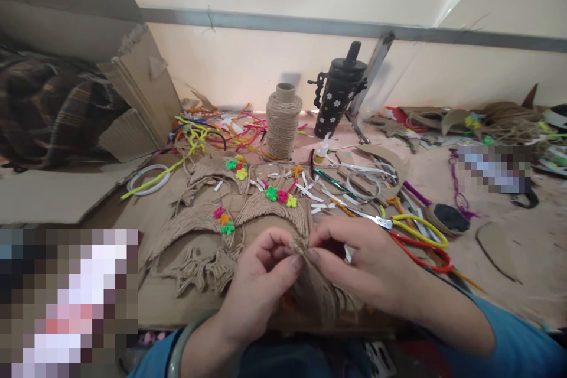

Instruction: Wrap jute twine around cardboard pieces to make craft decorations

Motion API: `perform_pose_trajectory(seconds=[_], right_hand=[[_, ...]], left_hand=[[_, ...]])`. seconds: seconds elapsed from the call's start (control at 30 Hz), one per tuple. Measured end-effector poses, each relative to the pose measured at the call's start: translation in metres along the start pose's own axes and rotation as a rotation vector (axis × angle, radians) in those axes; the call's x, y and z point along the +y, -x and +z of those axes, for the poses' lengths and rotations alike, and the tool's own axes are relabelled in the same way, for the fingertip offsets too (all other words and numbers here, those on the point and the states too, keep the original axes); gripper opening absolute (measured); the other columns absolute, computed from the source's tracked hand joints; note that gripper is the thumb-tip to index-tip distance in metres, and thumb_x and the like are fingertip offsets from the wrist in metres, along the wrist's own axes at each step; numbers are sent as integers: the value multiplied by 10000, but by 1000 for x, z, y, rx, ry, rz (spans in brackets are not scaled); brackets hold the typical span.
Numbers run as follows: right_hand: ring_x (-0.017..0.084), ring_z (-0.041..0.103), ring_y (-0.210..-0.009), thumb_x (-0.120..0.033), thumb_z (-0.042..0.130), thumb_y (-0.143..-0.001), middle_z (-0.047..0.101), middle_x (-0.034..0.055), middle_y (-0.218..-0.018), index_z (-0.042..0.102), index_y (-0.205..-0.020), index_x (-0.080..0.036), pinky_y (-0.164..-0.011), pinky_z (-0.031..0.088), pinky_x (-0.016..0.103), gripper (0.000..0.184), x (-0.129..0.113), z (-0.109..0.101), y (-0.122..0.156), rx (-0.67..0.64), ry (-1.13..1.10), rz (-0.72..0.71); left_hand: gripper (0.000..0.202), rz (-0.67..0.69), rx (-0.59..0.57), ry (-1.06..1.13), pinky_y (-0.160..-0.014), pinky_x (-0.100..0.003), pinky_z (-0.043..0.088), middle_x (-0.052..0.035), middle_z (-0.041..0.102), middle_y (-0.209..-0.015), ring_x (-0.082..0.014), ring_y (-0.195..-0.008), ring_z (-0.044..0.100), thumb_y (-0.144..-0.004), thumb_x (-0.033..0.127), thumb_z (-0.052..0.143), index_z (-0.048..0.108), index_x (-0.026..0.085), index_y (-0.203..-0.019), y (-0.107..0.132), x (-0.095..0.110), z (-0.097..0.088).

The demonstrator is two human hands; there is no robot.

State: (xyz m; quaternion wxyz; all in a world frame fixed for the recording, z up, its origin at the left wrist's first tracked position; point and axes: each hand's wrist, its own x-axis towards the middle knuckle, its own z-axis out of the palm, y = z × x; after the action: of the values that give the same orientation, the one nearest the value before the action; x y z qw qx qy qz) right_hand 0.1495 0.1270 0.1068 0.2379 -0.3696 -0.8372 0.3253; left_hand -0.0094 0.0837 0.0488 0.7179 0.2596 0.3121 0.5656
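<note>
My left hand [261, 280] and my right hand [361, 260] meet at the bottom centre. Both pinch the top of a jute-wrapped piece [312, 289] whose loose strands hang down toward me. Thumbs and forefingers are pressed together on the twine. Just beyond the hands lie several finished jute leaf shapes [208, 230] on a cardboard sheet [155, 301], decorated with small bright flowers [279, 195]. A spool of jute twine [282, 121] stands upright behind them.
Yellow and red scissors [419, 242] lie right of my right hand. Coloured pipe cleaners [212, 130] pile at the back left, beside leaning cardboard [142, 88]. A black flowered bottle [339, 97] stands behind the glue bottle [321, 150]. Scraps and twine clutter the far right.
</note>
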Motion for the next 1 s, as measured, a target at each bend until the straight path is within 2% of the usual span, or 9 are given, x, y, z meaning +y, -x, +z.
perform_pose_trajectory(seconds=[0.13, 0.23, 0.47, 0.77, 1.0], right_hand=[[86, 449, -526, -239, 514, -821, 513, -42, -572, 567, -704, -172, -495, 345, 201, 146, 2, -3, -8, -99, -110, 114], [84, 438, -528, -227, 519, -797, 502, -43, -577, 556, -688, -171, -488, 343, 200, 128, 2, -5, -10, -157, -145, 134], [87, 445, -536, -196, 515, -763, 505, -39, -581, 558, -676, -167, -491, 346, 202, 101, -1, -7, -8, -174, -171, 160], [73, 373, -513, -200, 494, -735, 435, -57, -568, 493, -663, -174, -448, 309, 182, 77, 2, -4, -11, -251, -383, 244], [77, 379, -517, -176, 503, -709, 433, -58, -557, 488, -638, -176, -452, 305, 188, 73, 1, -4, -17, -253, -285, 249]], left_hand=[[163, -22, -24, -38, -562, -119, 425, 43, 629, -667, -42, -596, 540, -694, 247, 792, 655, 182, -753, 0, -2, -1], [158, -6, -44, -68, -576, -123, 423, 50, 617, -672, -44, -610, 532, -693, 254, 793, 659, 190, -749, 1, -4, -3], [132, 3, -65, -102, -583, -121, 434, 54, 639, -685, -44, -620, 545, -704, 257, 785, 676, 209, -761, 2, -7, -7], [120, 25, -61, -119, -549, -110, 415, 58, 632, -646, -34, -570, 527, -708, 245, 781, 678, 210, -758, 0, -6, -6], [192, 19, -29, -133, -541, -127, 391, 52, 609, -634, -45, -569, 503, -661, 274, 812, 656, 187, -731, 0, -7, -6]])
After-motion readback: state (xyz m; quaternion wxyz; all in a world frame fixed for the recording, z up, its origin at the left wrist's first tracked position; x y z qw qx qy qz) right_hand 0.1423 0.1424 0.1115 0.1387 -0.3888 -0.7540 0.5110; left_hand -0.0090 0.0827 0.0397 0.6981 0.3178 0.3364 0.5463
